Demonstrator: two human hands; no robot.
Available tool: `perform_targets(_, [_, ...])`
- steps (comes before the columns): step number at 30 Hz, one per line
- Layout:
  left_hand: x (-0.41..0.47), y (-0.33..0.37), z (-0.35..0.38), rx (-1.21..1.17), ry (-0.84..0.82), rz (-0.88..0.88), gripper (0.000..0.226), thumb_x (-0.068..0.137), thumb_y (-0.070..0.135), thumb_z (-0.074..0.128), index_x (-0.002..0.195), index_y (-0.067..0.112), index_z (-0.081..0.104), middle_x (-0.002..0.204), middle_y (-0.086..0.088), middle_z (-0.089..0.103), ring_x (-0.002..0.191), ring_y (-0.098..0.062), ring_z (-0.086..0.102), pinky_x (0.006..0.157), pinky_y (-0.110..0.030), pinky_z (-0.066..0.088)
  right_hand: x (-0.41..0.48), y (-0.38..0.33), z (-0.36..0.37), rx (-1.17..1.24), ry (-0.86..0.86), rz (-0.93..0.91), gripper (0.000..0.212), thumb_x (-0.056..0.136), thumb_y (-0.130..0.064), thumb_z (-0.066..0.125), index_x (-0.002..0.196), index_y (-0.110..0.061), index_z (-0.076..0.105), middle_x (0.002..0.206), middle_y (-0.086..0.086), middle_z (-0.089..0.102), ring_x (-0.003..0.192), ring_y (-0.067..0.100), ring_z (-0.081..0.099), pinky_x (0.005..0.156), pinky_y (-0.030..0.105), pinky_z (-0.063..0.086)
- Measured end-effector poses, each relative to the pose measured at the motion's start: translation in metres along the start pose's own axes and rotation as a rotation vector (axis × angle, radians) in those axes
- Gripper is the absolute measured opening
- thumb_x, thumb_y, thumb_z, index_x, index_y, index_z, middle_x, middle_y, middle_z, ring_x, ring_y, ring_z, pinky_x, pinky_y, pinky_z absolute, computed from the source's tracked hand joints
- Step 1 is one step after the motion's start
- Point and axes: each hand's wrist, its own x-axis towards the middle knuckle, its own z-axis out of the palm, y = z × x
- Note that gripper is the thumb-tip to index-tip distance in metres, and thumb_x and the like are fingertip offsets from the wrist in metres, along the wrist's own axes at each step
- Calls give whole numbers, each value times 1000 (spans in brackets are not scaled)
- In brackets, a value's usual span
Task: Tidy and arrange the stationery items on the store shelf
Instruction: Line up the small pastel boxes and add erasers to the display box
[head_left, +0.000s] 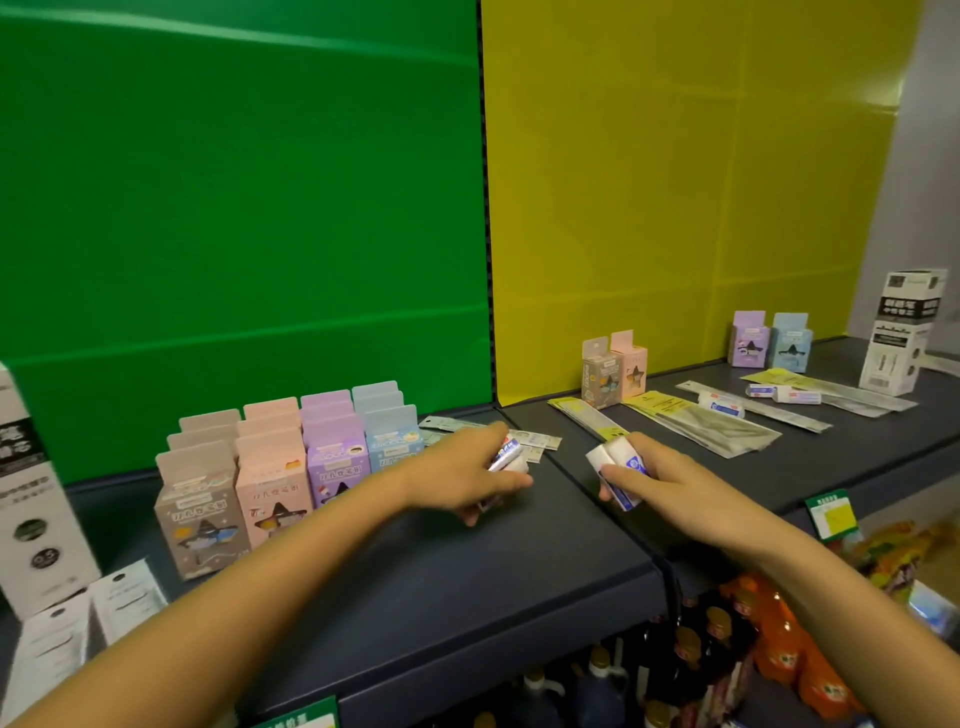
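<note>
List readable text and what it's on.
"0.5": white box, far left, in a dark circle.
Too blurred: Chinese print on pastel boxes; labels on erasers in left hand and right hand; tall box, far right.
Too small: price tag.

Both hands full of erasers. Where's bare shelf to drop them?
Bare: left shelf front, between the box rows and the seam; right shelf's front strip, below the ruler packs. Crowded: right shelf's middle and back, with ruler packs, loose erasers, small boxes.
</note>
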Motion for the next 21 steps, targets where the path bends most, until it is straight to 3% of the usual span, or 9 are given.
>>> perform_targets(3, [-21,5,-27,-13,160,32,27,89,36,53,92,10,45,69,3,52,53,-11,49,45,-16,42,2,-14,4,10,-59,-76,22,93,-32,44,101,-15,56,89,-7,69,92,10,61,88,28,43])
perform_targets(6, [-46,5,-58,-56,228,19,27,89,36,54,84,10,46,66,2,48,55,-12,46,51,-27,45,8,-23,7,18,4,-142,24,94,-34,43,98,-16,57,84,-11,65,87,8,58,85,28,43])
perform_targets(8, [-133,7,-63,-230,452,-172,23,90,30,52,82,10,45,65,0,50,50,-8,48,46,-22,42,5,-62,32,1,-200,-286,23,94,-35,43,97,-18,58,86,-11,65,87,11,59,83,28,44])
perform_targets(12, [-169,-6,-77,-298,433,-296,9,93,22,48,87,14,48,75,-3,54,61,-11,51,50,-19,45,14,-68,51,51,-146,-317,25,93,-37,44,99,-16,55,94,7,65,84,23,58,78,38,44])
perform_targets(15, [-223,-10,-71,-325,553,-433,3,92,19,48,91,16,49,77,-3,54,61,-9,51,51,-17,44,10,-91,71,32,-208,-439,29,93,-38,43,98,-11,53,91,13,61,76,24,51,70,35,38])
perform_targets(19, [-303,-19,-64,-292,685,-572,18,92,26,50,101,11,52,80,-2,57,67,-9,52,60,-17,43,0,-129,113,42,-298,-602,21,95,-32,42,82,-18,49,73,0,53,66,17,45,58,18,32])
perform_targets(21, [-339,-21,-63,-265,740,-629,20,92,28,50,99,11,53,82,-3,59,64,-10,53,57,-16,43,-5,-151,132,15,-346,-660,21,95,-32,41,75,-25,44,70,-7,50,63,10,44,59,18,32])
